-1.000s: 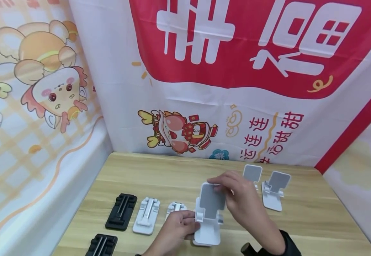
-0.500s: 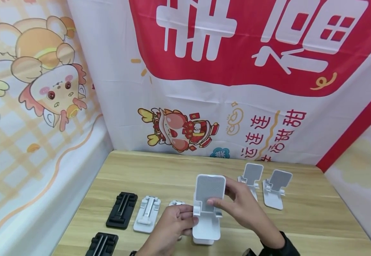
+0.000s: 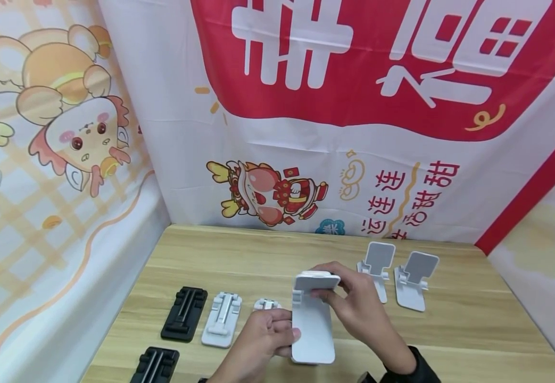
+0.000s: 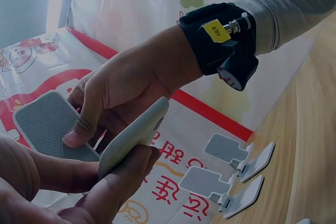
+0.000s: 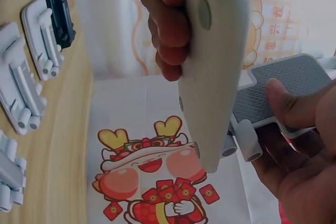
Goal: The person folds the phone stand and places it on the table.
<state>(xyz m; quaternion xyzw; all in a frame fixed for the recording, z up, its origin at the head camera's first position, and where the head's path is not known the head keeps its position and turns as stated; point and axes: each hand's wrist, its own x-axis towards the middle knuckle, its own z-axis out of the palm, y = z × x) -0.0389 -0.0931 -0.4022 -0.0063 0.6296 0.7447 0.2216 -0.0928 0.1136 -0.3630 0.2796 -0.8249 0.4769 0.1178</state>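
Head view: a white phone stand (image 3: 313, 332) is held up in both hands, its long axis pointing away from the person. The left hand (image 3: 266, 336) clamps thumb and fingers on its left edge; the right hand (image 3: 356, 298), nearer its far end, pinches the tilted, grey-padded plate (image 3: 314, 283). Red lettering (image 3: 442, 174) behind includes "连连" and "甜甜"; a yellow label (image 4: 215, 31) at the right wrist is illegible.

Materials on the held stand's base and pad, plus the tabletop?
Base: likely hard plastic, smooth matte white, rounded edges.
Pad: probably rubber or silicone, matte grey, fine texture.
Tabletop: satin, wood-look grain; laminate or real wood, can't tell.
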